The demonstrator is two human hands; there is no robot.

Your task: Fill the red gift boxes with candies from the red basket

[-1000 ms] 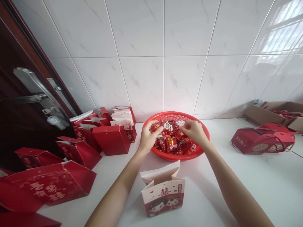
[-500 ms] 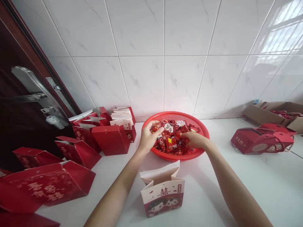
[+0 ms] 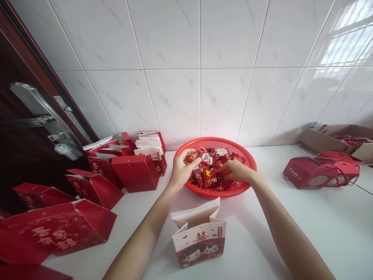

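A round red plastic basket (image 3: 253, 165) stands against the wall, heaped with wrapped candies (image 3: 210, 177). My left hand (image 3: 180, 170) reaches over its left side, thumb and fingers closed on a red candy packet (image 3: 207, 157) with a white label. Among the candies at the right is my right hand (image 3: 238, 172), its fingers bent together and pointing left. Whatever its fingertips hold, if anything, is hidden. In front of the basket, between my forearms, a white and red paper gift box (image 3: 199, 237) stands upright with its top open.
Several red gift boxes (image 3: 134, 174) stand at the left beside a dark door with a metal handle (image 3: 43, 120). Red boxes with cord handles (image 3: 310, 173) sit at the right, before a cardboard box (image 3: 320, 136). White wall tiles (image 3: 224, 105) rise behind the counter.
My right hand has shifted slightly left among the candies. My left hand stays on the candy packet, and the view has moved a little.
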